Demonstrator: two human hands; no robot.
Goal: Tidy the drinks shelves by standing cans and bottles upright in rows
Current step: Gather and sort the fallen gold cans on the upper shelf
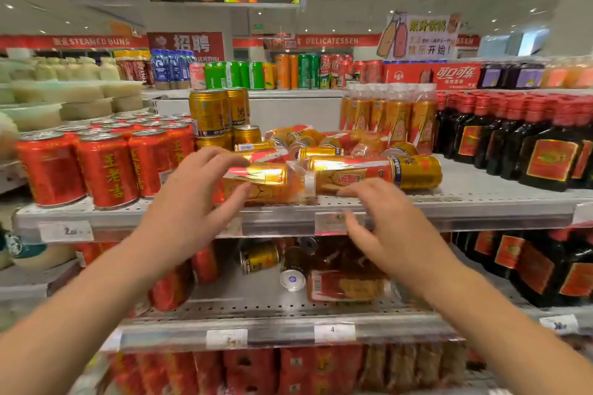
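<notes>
I am reaching my left hand [195,189] and right hand [382,218], both spread open and holding nothing, toward the shrink-wrapped gold can pack [337,175] lying on its side at the front of the perforated metal shelf [481,199]. It is probably heavy and rigid, its film slippery, so I am judging both ends the safest hold.

Glossy gold metal cans [359,170] in shiny plastic wrap on matt perforated metal shelf [481,199].
</notes>
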